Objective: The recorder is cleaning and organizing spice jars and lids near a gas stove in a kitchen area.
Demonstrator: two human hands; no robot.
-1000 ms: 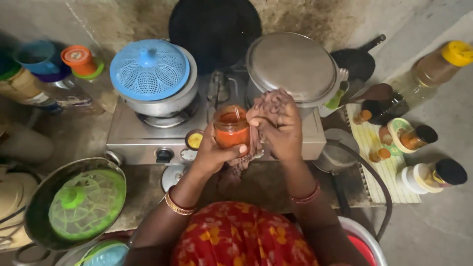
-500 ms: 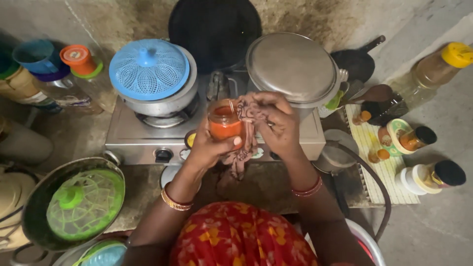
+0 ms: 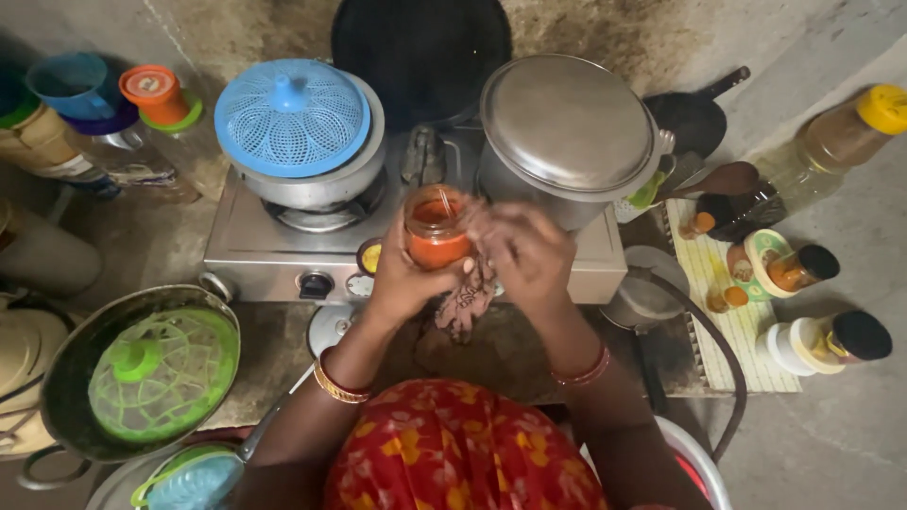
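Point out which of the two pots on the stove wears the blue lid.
The left pot, behind the left hand, carries the blue mesh lid. The right pot has a plain steel lid.

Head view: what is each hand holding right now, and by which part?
The left hand grips the small orange-filled jar around its side. The right hand holds a dark patterned cloth bunched against the jar.

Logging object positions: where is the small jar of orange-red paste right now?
In the head view the jar sits centre frame, held in the left hand over the stove's front edge.
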